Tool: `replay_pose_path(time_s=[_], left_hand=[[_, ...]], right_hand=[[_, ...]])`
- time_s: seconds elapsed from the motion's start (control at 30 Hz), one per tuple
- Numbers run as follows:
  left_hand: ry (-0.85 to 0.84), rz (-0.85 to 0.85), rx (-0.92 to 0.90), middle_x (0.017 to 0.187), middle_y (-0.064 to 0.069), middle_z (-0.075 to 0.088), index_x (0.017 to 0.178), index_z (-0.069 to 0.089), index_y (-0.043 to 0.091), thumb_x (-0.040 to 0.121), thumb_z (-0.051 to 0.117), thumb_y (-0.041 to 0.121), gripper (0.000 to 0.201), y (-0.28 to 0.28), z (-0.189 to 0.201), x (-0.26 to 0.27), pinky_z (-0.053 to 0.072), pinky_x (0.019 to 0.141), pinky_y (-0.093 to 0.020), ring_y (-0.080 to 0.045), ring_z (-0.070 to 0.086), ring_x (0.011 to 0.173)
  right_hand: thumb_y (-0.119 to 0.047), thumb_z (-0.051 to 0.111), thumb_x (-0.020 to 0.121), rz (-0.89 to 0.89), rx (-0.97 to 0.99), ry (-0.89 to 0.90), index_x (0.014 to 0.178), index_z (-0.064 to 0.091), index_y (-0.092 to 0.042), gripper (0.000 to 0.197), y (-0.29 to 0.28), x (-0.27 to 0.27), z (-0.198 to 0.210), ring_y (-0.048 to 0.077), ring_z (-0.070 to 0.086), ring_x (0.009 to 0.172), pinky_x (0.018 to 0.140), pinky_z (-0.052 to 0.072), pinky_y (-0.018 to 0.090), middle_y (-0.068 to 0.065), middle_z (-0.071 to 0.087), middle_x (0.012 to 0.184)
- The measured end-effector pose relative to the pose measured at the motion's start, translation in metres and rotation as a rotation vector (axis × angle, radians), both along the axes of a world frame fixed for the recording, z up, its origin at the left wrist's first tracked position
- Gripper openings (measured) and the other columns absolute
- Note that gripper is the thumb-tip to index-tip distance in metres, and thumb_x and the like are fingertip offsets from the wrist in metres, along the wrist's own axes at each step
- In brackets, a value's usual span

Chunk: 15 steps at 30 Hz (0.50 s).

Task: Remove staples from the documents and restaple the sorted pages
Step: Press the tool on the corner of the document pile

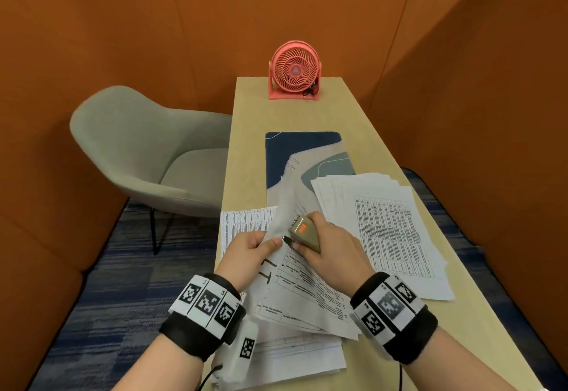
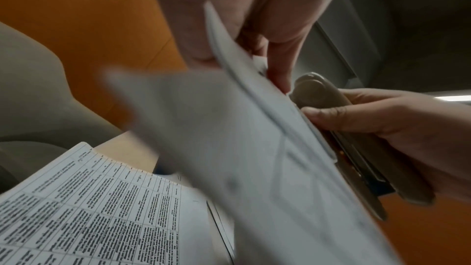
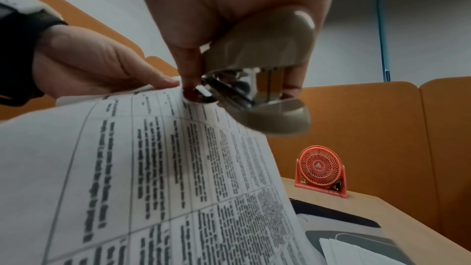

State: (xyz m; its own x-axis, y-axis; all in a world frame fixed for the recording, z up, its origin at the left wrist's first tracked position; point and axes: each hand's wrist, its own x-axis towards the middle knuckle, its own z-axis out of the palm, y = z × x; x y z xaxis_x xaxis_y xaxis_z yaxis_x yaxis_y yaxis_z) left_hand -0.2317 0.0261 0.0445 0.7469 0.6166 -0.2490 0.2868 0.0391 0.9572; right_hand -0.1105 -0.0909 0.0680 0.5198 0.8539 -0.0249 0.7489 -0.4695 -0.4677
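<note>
My left hand [image 1: 256,244] pinches the top corner of a printed document [image 1: 295,286] and lifts it off the table, front pages folded back. My right hand [image 1: 322,244] grips a beige stapler [image 1: 304,232] with an orange label. The stapler's metal tip sits at the corner of the document, right beside my left thumb. In the right wrist view the stapler [image 3: 260,72] meets the page [image 3: 158,168] just past my left hand [image 3: 102,65]. In the left wrist view the lifted sheets [image 2: 242,138] are blurred, with the stapler [image 2: 344,138] behind them.
A fanned stack of printed sheets [image 1: 387,230] lies to the right, another sheet [image 1: 242,221] to the left, more papers [image 1: 301,357] under my wrists. A blue desk mat [image 1: 301,150] and a pink fan [image 1: 295,70] sit further back. A grey chair [image 1: 147,150] stands left of the table [image 1: 252,113].
</note>
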Motion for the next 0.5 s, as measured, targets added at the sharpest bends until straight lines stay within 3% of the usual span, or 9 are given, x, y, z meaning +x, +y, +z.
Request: replay_pose_path(time_s=[0.23,0.33,0.43,0.5], left_hand=[[0.005,-0.056,0.016,0.084,-0.021,0.071,0.085,0.067,-0.004,0.091,0.056,0.017,0.024,0.0,0.005,0.002,0.053,0.077,-0.043,-0.032,0.067,0.077],[-0.006,-0.09,-0.026,0.082,-0.017,0.071,0.082,0.068,0.003,0.091,0.055,0.016,0.021,-0.003,0.01,0.001,0.055,0.074,-0.038,-0.028,0.068,0.074],[-0.038,-0.061,-0.11,0.091,-0.025,0.069,0.09,0.065,-0.002,0.093,0.052,0.017,0.024,-0.007,0.012,0.002,0.052,0.081,-0.043,-0.036,0.066,0.081],[-0.068,0.014,-0.182,0.088,-0.025,0.067,0.088,0.065,-0.003,0.093,0.05,0.015,0.024,-0.009,0.014,0.003,0.052,0.08,-0.042,-0.034,0.065,0.079]], right_hand=[[-0.046,0.053,0.09,0.022,0.034,-0.015,0.119,0.038,-0.026,0.039,0.003,0.001,0.005,0.022,0.059,0.096,0.071,0.039,0.03,-0.002,0.062,0.105],[-0.053,0.052,0.088,0.011,0.091,-0.021,0.125,0.037,-0.033,0.044,0.001,0.001,0.004,0.019,0.06,0.093,0.071,0.041,0.029,-0.004,0.064,0.102],[-0.06,0.05,0.086,-0.012,0.119,-0.04,0.134,0.035,-0.042,0.053,-0.001,0.0,0.003,0.016,0.059,0.093,0.075,0.044,0.029,-0.005,0.065,0.099],[-0.062,0.049,0.085,-0.02,0.11,-0.052,0.132,0.037,-0.043,0.052,0.0,-0.001,0.002,0.016,0.06,0.094,0.075,0.043,0.029,-0.005,0.065,0.099]])
